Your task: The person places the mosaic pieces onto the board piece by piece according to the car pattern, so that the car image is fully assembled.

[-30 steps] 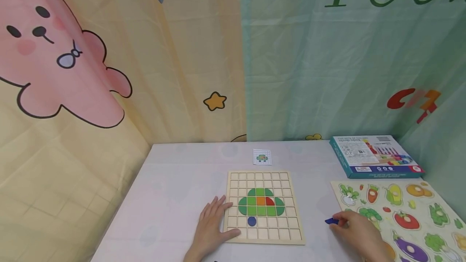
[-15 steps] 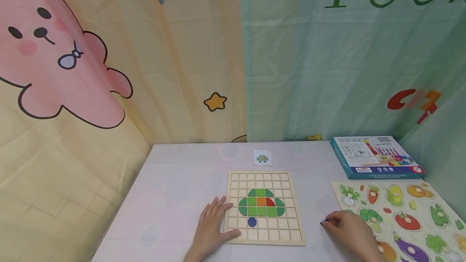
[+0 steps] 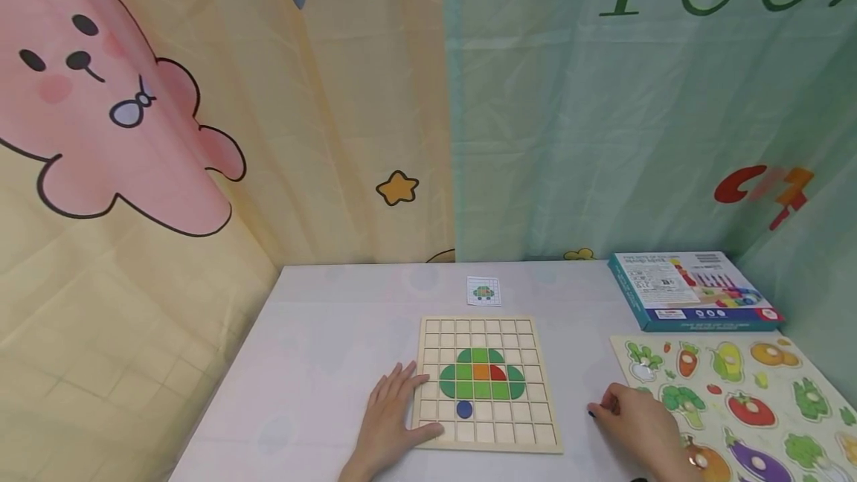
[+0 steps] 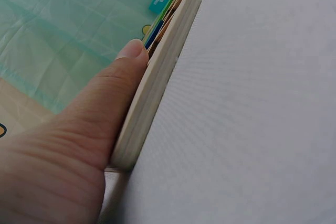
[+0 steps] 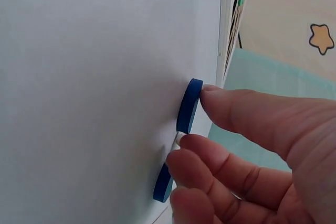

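A wooden grid board (image 3: 545,430) lies mid-table, bearing green, orange and red pieces (image 3: 481,374) set together in a car-like shape. One blue disc (image 3: 464,409) sits in a cell below them. My left hand (image 3: 388,419) rests with fingers spread at the board's left edge; the thumb (image 4: 118,80) lies along its side in the left wrist view. To the right of the board, my right hand (image 3: 636,422) pinches a rounded blue piece (image 5: 190,106) between thumb and curled fingers, close to the tabletop. Another blue piece (image 5: 163,183) shows below those fingers, partly hidden.
Behind the board lies a small pattern card (image 3: 483,291) with a similar picture. A flat printed box (image 3: 692,288) stands at the back right, and a vegetable picture board (image 3: 716,370) lies in front of it. Curtains enclose the table.
My right hand has shifted slightly left and the blue piece, plain to see earlier, is now mostly hidden by the fingers in the head view. The left hand stays on the board.
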A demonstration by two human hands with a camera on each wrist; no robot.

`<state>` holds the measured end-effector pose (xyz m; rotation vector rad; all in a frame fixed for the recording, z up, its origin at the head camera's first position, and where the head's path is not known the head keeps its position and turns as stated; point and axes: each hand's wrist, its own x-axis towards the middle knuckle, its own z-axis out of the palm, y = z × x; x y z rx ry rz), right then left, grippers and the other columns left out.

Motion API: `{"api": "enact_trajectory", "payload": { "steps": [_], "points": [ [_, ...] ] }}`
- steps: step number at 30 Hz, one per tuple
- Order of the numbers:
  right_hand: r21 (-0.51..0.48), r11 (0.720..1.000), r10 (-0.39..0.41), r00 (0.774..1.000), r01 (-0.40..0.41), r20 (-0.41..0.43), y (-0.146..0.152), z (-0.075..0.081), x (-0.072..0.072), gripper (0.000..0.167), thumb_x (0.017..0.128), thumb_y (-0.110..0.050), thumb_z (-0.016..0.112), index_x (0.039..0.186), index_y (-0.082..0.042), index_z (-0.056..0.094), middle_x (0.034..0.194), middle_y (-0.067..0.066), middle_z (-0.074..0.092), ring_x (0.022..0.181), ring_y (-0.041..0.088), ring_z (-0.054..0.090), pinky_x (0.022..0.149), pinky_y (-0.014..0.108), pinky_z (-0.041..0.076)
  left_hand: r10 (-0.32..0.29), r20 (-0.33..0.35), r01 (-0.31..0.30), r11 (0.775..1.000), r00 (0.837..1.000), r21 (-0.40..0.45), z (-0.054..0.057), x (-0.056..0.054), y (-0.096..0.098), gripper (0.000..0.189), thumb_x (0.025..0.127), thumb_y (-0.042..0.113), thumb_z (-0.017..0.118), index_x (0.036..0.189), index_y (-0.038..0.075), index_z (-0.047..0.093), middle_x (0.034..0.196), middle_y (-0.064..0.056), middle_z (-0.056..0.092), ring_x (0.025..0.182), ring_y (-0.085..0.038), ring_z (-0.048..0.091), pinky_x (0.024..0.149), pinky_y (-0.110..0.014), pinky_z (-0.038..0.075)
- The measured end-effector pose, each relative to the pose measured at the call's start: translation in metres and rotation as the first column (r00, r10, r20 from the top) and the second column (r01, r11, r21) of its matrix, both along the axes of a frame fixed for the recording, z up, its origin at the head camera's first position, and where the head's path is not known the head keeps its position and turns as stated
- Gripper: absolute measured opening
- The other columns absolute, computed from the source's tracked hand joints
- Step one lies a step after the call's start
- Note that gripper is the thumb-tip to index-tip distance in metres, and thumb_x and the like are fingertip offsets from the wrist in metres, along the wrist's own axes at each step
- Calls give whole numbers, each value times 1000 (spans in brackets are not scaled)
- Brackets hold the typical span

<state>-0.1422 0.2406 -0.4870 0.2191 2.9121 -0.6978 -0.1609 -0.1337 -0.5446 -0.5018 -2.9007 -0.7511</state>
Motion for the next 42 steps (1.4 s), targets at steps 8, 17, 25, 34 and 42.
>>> {"api": "enact_trajectory", "payload": {
  "steps": [8,17,25,34,42],
  "points": [
    [-32,999,38,998,-40,-58,-5,-4,0,18,79,-26,76,79,-13,63,62,-2,47,57,15,43,51,30,33,-3,-4,3,1000,1000,-2,1,0,0,80,72,74,58,133,22,50,149,-4,36,139,-29,22,112,-47,14],
    [-59,998,30,999,-33,-36,-7,-4,-1,18,79,-22,76,78,-10,63,63,-2,47,60,15,44,53,30,34,1,-1,-1,1000,1000,-4,0,0,0,81,72,75,57,133,23,50,149,-3,35,139,-29,21,112,-47,14],
    [-147,987,56,998,-58,-20,-12,-4,-5,14,77,-9,76,80,-8,62,65,-1,48,62,15,45,54,28,38,-2,-11,2,1000,1000,-6,-1,0,1,81,72,74,58,134,23,49,150,-4,34,140,-28,21,113,-46,12],
    [-166,984,60,997,-69,-56,-15,-8,-4,16,75,-7,77,78,-10,61,65,-3,50,61,14,46,53,26,39,0,-2,0,1000,1000,-10,0,0,1,81,72,75,57,133,23,49,150,-3,34,140,-28,21,112,-47,13],
    [-235,965,82,987,-113,-139,-35,-4,-6,14,77,-6,76,80,-14,65,67,-7,54,58,12,45,51,24,39,-3,-12,3,1000,1000,-14,0,0,0,81,72,75,56,133,23,49,149,-4,35,140,-29,21,112,-46,13]
  ]
}}
